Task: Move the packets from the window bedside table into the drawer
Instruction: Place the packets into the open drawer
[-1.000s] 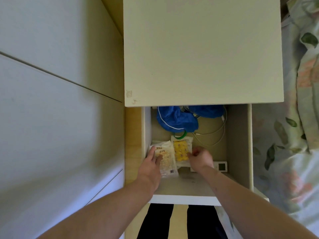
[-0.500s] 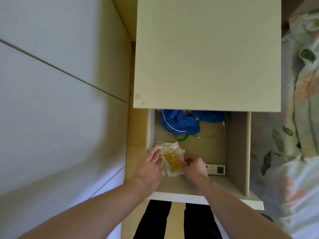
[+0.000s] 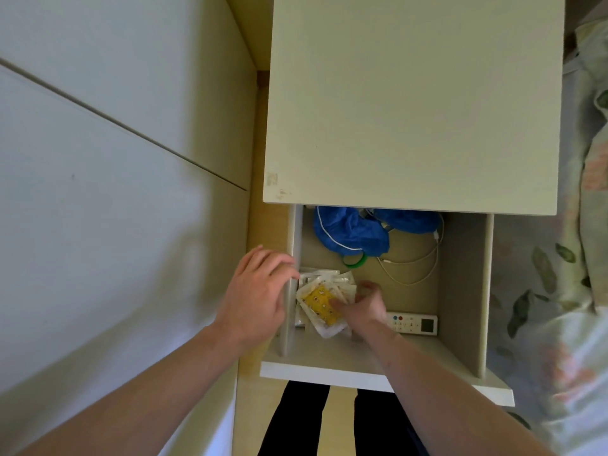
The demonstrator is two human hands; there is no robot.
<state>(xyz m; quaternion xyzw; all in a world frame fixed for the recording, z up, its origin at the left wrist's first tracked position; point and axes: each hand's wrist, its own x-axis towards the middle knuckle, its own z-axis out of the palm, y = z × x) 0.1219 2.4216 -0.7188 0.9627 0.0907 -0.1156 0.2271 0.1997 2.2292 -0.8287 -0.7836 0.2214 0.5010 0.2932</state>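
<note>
Inside the open drawer [image 3: 460, 274], the bedside table top [image 3: 411, 103] hides the far part of a blue bag [image 3: 348, 232]. The right hand [image 3: 365, 304] covers the packets [image 3: 320, 302] at their 3 o'clock edge; print unreadable.

The packets [image 3: 320, 299] lie stacked in the drawer [image 3: 462, 291], against its left wall. A remote control [image 3: 413, 323] lies to their right; a cable [image 3: 418, 258] lies behind, beneath the bedside table [image 3: 411, 100].
</note>
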